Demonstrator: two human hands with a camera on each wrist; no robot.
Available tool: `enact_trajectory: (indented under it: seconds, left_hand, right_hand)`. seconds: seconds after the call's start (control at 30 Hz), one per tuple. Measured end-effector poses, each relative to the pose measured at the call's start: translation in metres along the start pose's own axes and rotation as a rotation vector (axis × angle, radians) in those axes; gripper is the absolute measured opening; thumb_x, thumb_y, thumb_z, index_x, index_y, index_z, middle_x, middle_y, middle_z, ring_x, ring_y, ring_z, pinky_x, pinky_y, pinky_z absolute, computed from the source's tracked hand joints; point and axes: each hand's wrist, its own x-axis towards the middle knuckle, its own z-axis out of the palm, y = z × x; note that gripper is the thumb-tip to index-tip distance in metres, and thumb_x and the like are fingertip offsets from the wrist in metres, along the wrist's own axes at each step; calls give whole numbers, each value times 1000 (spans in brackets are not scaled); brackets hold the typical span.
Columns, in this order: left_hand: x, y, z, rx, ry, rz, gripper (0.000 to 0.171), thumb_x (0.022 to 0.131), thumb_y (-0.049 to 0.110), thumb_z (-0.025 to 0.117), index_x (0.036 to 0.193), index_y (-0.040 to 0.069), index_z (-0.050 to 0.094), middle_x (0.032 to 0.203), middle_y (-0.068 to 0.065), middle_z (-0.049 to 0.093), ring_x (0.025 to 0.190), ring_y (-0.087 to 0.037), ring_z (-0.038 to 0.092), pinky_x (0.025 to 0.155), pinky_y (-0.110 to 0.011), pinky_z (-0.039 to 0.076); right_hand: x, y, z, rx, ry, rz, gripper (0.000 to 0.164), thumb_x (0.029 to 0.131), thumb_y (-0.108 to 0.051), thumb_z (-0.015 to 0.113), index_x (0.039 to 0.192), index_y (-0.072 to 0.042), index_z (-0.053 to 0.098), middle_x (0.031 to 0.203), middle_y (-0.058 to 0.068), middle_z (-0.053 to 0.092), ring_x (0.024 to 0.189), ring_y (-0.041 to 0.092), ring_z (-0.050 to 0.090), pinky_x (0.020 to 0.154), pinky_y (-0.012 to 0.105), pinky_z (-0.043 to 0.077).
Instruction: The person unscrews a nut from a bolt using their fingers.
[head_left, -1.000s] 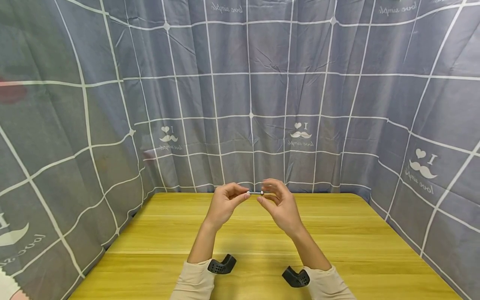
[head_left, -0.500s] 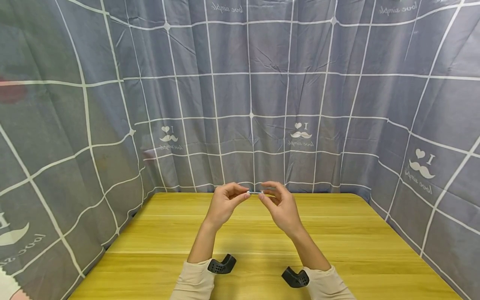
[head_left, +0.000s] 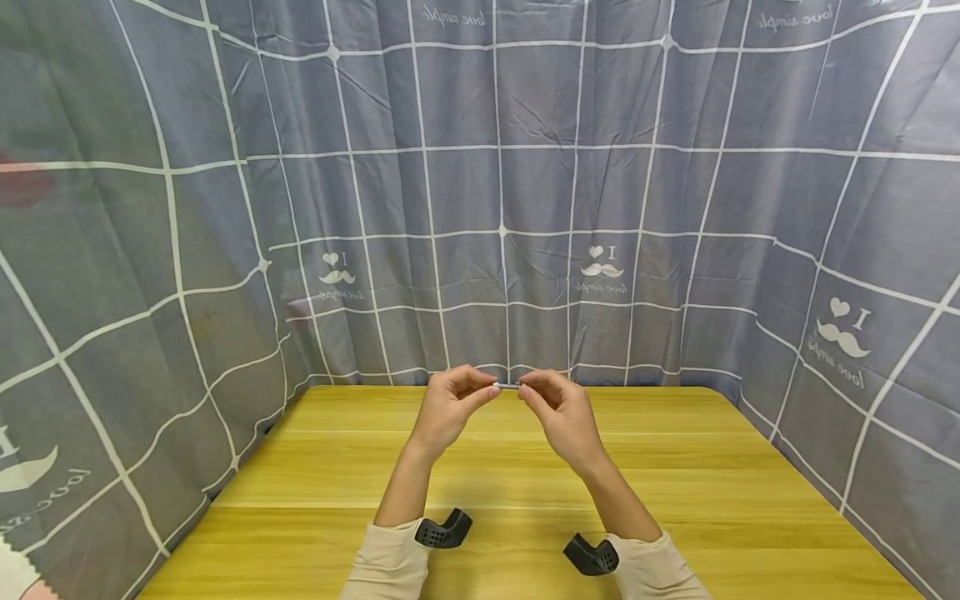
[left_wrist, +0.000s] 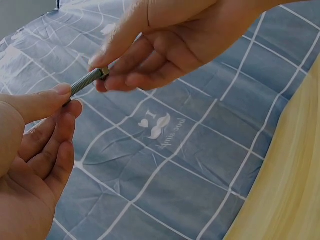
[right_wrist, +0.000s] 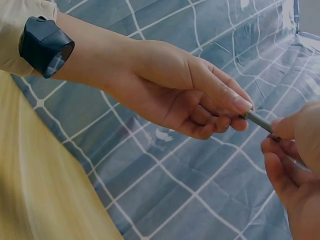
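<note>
A threaded metal bolt is held level between both hands, above the table's far part in the head view. The left hand pinches one end between thumb and forefinger, and its fingertips hide part of that end. On the other end sits a hex nut, pinched by the right hand at its thumb and forefinger tips. In the right wrist view the bare shaft spans the short gap between the two hands. The right hand's other fingers are bent loosely below the nut.
A yellow wood-grain table lies under the forearms. Grey curtains with white grid lines enclose the table at the back and both sides. Black camera mounts sit on the sleeved wrists.
The right hand's raised fingers have come down, and its thumb and forefinger have closed over the nut, which showed plainly before. The left hand has stayed still on the bolt.
</note>
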Motion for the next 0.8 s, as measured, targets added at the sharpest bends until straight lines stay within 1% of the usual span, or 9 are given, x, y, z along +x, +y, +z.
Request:
enact_trajectory:
  seconds: [0.1, 0.17, 0.27, 0.37, 0.43, 0.5, 0.6, 0.67, 0.8]
  left_hand:
    - [0, 0, 0, 1, -2, -9, 11, 94, -1, 74, 103, -9, 75, 94, -17, 74, 85, -23, 72, 79, -30, 59]
    - [0, 0, 0, 1, -5, -15, 12, 95, -1, 74, 103, -9, 74, 94, -17, 74, 86, -28, 72, 80, -31, 59]
    - [0, 1, 0, 0, -7, -18, 11, 95, -1, 73, 103, -7, 75, 94, -16, 74, 87, -36, 71, 80, -31, 59]
    - [0, 1, 0, -4, -4, -16, 9, 94, -2, 74, 102, -6, 76, 94, -16, 74, 87, -41, 71, 80, -31, 59]
    - [0, 1, 0, -3, -1, -15, 9, 94, -2, 74, 102, -5, 76, 93, -16, 74, 86, -38, 71, 79, -31, 59]
    - [0, 1, 0, -2, -1, -15, 9, 94, -1, 74, 102, -5, 76, 93, -16, 74, 85, -34, 72, 79, -31, 59]
    - [0, 1, 0, 0, -4, -16, 10, 95, -1, 74, 103, -6, 76, 94, -17, 74, 86, -30, 72, 80, -31, 59]
    - [0, 1, 0, 2, -7, -16, 10, 95, -1, 73, 103, -6, 75, 95, -17, 74, 86, -32, 72, 80, -31, 59]
    - [-1, 1, 0, 12, -9, -14, 11, 95, -1, 74, 104, -8, 75, 95, -17, 74, 87, -32, 72, 80, -32, 59]
  right_hand:
    - [1, 0, 0, 6, -18, -57, 21, 97, 4, 70, 117, 0, 71, 117, 13, 69, 107, 32, 68, 90, 33, 57]
    - [0, -6, 0, -1, -31, -81, 29, 95, 6, 71, 124, 0, 68, 125, 17, 65, 113, 33, 65, 93, 39, 56]
    - [0, -5, 1, -27, -23, -41, 32, 99, -2, 70, 130, -1, 65, 130, 16, 64, 116, 32, 64, 94, 43, 55]
    - [-1, -4, 1, -40, 2, 20, 23, 102, -6, 67, 123, 1, 68, 118, 17, 68, 107, 35, 67, 89, 39, 56]
    - [-1, 2, 0, -49, 14, 30, 16, 102, -8, 68, 116, -1, 71, 109, 12, 70, 100, 31, 69, 84, 33, 56]
    - [-1, 2, -1, -46, 10, 11, 14, 100, -4, 69, 114, -2, 72, 108, 12, 70, 99, 33, 69, 83, 35, 56]
    - [0, 1, -1, -55, -8, -6, 26, 98, -4, 72, 123, -5, 69, 120, 10, 69, 108, 32, 67, 87, 42, 56]
    - [0, 2, -1, -63, -19, 6, 32, 99, -9, 73, 130, -8, 66, 126, 10, 68, 112, 32, 66, 89, 47, 55]
    - [-1, 3, -1, -76, -23, 51, 27, 102, -18, 69, 127, -6, 70, 119, 10, 71, 108, 26, 68, 89, 44, 55]
